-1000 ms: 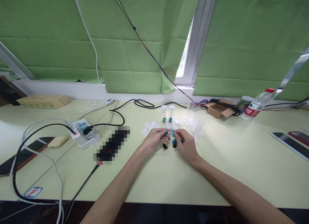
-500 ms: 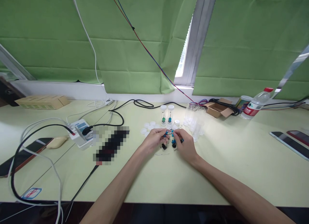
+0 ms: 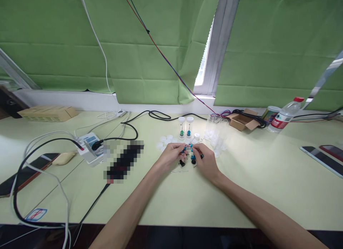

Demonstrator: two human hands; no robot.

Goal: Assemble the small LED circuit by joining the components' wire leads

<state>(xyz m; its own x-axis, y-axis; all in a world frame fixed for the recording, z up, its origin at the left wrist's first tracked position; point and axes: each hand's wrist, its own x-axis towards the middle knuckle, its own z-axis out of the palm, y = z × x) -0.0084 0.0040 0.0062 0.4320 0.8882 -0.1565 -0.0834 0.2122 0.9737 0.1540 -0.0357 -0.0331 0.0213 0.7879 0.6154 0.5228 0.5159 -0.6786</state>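
My left hand (image 3: 173,154) and my right hand (image 3: 206,159) meet over the middle of the table. The fingers of my left hand are closed on a small blue part (image 3: 184,149). My right hand pinches another small blue part (image 3: 191,147) close to it, and thin metal pins show between the hands; whether the parts are joined I cannot tell. Under the hands lie a small black part (image 3: 182,163) and a blue-and-black part (image 3: 193,159). Behind them stand two capped clear tubes, one with a green piece (image 3: 182,133), one with a blue piece (image 3: 189,133).
White caps (image 3: 162,139) lie left of the tubes, clear empty tubes (image 3: 218,134) to the right. Farther back are an open cardboard box (image 3: 242,123) and a water bottle (image 3: 285,116). A power strip (image 3: 89,149) with cables and a phone (image 3: 323,159) flank the work area.
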